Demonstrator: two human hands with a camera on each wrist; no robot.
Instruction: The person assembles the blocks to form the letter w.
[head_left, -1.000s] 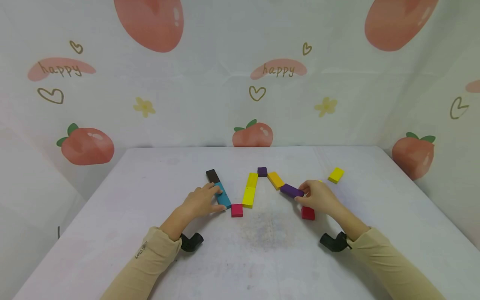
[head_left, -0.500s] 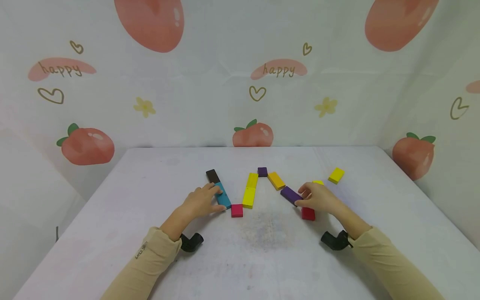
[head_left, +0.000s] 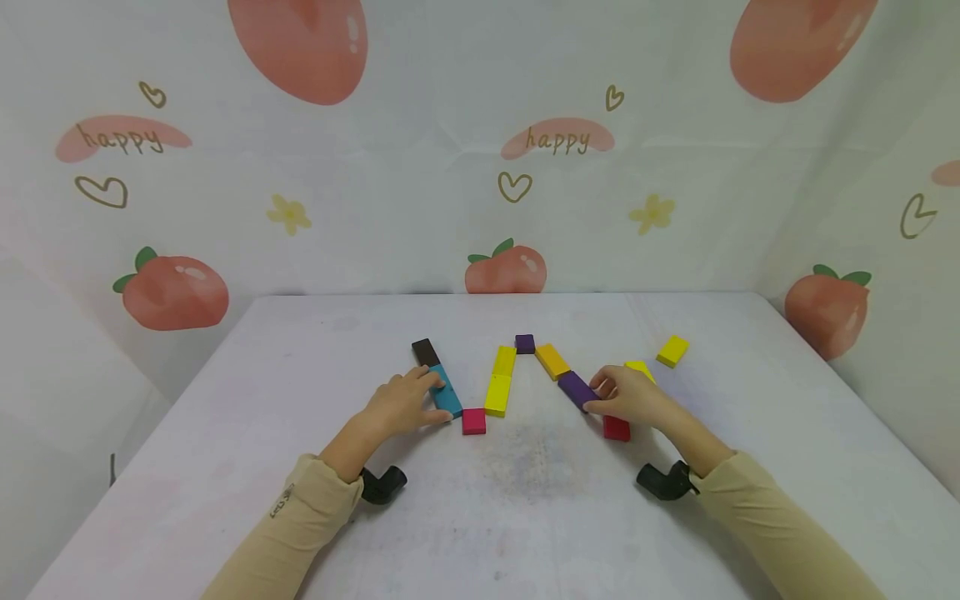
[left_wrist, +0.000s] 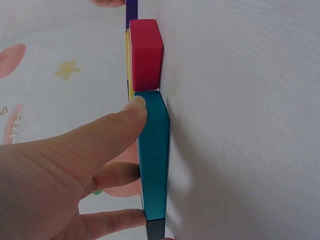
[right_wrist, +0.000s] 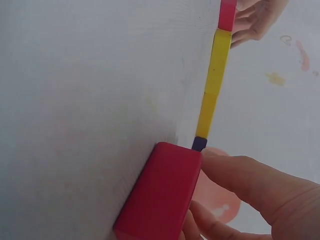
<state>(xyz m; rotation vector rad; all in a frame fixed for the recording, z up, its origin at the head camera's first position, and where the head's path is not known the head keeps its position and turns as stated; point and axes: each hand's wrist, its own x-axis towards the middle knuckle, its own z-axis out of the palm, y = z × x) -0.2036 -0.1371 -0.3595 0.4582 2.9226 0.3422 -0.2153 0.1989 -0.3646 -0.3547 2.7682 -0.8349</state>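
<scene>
My left hand [head_left: 420, 398] lies flat on a teal block [head_left: 450, 395], with a dark brown block [head_left: 425, 352] at the teal block's far end and a pink-red square [head_left: 473, 421] at its near end. In the left wrist view the thumb [left_wrist: 127, 117] and two fingers press on the teal block [left_wrist: 154, 155], with the red square [left_wrist: 146, 52] beside it. My right hand [head_left: 597, 397] pinches the near end of a long purple block [head_left: 576, 387], which lies on the table below an orange block [head_left: 552, 360]. A red block [head_left: 617, 428] sits under that hand, and it shows large in the right wrist view [right_wrist: 162, 192].
Two yellow blocks [head_left: 500, 379] lie end to end, and a small purple square [head_left: 525, 343] sits at the top between them and the orange block. Two more yellow blocks [head_left: 639, 367] [head_left: 672, 351] lie to the right. The white table [head_left: 525, 517] is backed by a strawberry-print curtain.
My right hand has shifted left and turned the purple block into line with the orange one. A yellow block behind the hand has come into view. The left hand has stayed put.
</scene>
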